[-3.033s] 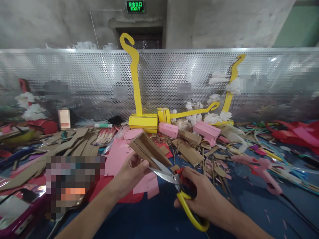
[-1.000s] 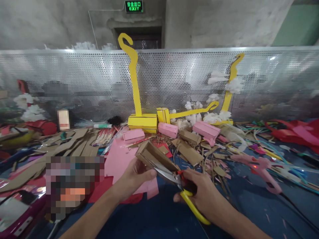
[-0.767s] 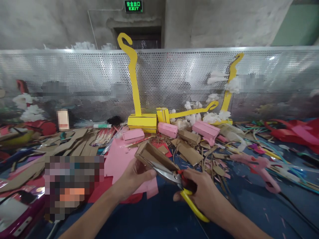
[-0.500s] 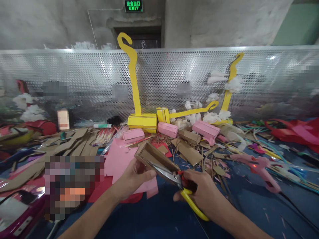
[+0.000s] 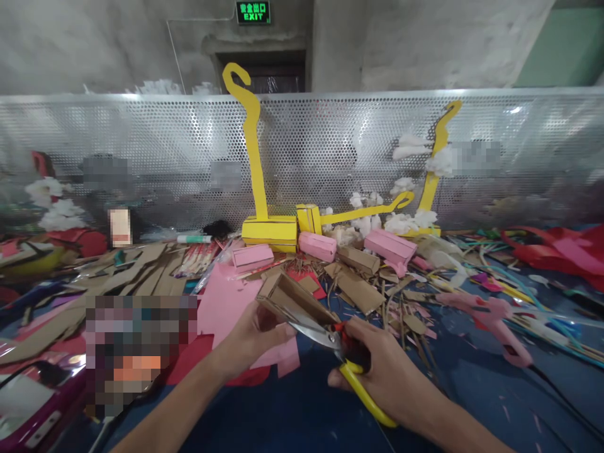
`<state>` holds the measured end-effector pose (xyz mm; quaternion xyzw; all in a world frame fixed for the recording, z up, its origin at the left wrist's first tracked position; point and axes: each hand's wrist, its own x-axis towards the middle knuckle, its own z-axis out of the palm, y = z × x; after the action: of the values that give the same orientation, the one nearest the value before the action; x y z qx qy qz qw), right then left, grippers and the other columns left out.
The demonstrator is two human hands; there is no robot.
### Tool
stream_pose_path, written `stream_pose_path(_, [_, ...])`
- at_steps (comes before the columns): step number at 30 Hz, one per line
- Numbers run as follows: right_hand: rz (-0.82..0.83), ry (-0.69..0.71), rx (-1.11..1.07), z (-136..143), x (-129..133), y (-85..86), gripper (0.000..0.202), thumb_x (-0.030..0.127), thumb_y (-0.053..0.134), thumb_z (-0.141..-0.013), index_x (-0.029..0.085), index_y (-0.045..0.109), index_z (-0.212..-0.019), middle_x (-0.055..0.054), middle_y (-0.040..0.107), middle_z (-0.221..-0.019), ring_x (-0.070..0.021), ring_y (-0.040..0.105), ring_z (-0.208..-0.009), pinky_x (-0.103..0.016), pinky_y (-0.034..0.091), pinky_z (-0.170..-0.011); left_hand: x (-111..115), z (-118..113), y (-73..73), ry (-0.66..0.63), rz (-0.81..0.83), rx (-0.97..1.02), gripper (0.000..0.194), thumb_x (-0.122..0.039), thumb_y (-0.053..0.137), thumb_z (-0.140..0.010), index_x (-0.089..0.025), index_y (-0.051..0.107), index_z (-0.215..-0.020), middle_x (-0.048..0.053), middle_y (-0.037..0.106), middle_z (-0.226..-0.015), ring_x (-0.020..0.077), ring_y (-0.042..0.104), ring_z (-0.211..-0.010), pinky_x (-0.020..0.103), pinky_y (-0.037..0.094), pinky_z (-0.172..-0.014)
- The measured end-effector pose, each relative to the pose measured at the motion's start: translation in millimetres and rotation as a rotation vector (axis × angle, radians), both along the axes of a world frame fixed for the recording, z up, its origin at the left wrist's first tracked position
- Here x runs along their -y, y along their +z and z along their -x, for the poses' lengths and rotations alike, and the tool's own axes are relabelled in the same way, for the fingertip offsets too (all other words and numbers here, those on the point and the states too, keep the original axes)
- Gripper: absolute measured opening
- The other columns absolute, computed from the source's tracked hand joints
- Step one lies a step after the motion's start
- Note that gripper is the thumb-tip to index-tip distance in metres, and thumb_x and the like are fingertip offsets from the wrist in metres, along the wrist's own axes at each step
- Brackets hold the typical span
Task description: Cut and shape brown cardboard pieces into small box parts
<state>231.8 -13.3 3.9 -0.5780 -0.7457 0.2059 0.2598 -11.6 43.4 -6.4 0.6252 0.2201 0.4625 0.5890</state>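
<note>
In the head view, my left hand (image 5: pixel 257 336) grips the near-left end of a small open cardboard box (image 5: pixel 302 299), thumb in front. My right hand (image 5: pixel 377 365) is closed round the scissors (image 5: pixel 363 393), which have a yellow handle and a red part near the pivot. Their metal blades point left along the box's near edge, close to my left thumb. Whether the blades bite into the cardboard I cannot tell. Beneath and behind the box lies a sheet of pink paper (image 5: pixel 226 296).
Yellow block (image 5: pixel 268 233) with a tall hook stands behind, near pink blocks (image 5: pixel 318 245). A pink glue gun (image 5: pixel 500 314) with a cord lies right. Cardboard strips (image 5: pixel 146 264) lie left; cardboard scraps (image 5: pixel 358 286) litter the middle. Perforated metal panel (image 5: pixel 302 145) runs across the back.
Almost nothing has moved. The scissors' blades and the box have shifted very slightly, both still held in the same hands.
</note>
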Motion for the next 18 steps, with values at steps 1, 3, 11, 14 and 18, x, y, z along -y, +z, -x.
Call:
stream_pose_path(1, [0.001, 0.006, 0.001, -0.2, 0.1, -0.5, 0.044, 0.040, 0.089, -0.067, 0.022, 0.049, -0.074, 0.003, 0.058, -0.076, -0.0162, 0.048, -0.068, -0.027, 0.034, -0.061, 0.6, 0.1, 1.2, -0.009, -0.004, -0.004, 0.030, -0.022, 0.079, -0.087, -0.020, 0.067, -0.114, 0.010, 0.075, -0.121, 0.0270, 0.068, -0.113, 0.041, 0.051, -0.097])
stream_pose_path(3, [0.007, 0.022, 0.004, -0.5, 0.2, -1.8, 0.044, 0.041, 0.088, -0.068, 0.022, 0.049, -0.074, 0.003, 0.057, -0.075, -0.0158, 0.046, -0.067, -0.027, 0.034, -0.060, 1.9, 0.3, 3.3, -0.021, -0.011, -0.016, 0.030, -0.023, 0.079, -0.087, -0.020, 0.068, -0.115, 0.010, 0.075, -0.119, 0.0258, 0.069, -0.110, 0.040, 0.052, -0.096])
stream_pose_path(11, [-0.020, 0.090, -0.023, -2.4, -0.2, -3.0, 0.054, 0.054, 0.086, -0.070, 0.023, 0.043, -0.068, 0.005, 0.050, -0.071, -0.0139, 0.040, -0.064, -0.027, 0.030, -0.058, 5.5, 0.0, 6.4, -0.048, -0.051, -0.088, 0.030, -0.023, 0.080, -0.085, -0.019, 0.070, -0.113, 0.010, 0.076, -0.113, 0.0230, 0.070, -0.100, 0.038, 0.055, -0.091])
stream_pose_path(14, [-0.037, 0.101, -0.048, -3.5, -1.8, -4.6, 0.054, 0.055, 0.084, -0.072, 0.023, 0.041, -0.066, 0.005, 0.047, -0.069, -0.0132, 0.037, -0.063, -0.027, 0.028, -0.057, 5.6, 0.3, 7.0, -0.039, -0.053, -0.106, 0.026, -0.024, 0.080, -0.085, -0.018, 0.072, -0.109, 0.010, 0.076, -0.110, 0.0227, 0.070, -0.097, 0.039, 0.055, -0.091])
stream_pose_path(18, [-0.052, 0.105, -0.070, -4.8, -4.3, -8.2, 0.056, 0.057, 0.084, -0.071, 0.023, 0.040, -0.064, 0.006, 0.044, -0.066, -0.0128, 0.035, -0.061, -0.026, 0.026, -0.055, 4.2, 1.2, 6.2, -0.052, -0.064, -0.133, 0.023, -0.027, 0.078, -0.087, -0.017, 0.073, -0.107, 0.010, 0.076, -0.108, 0.0224, 0.069, -0.096, 0.040, 0.054, -0.092])
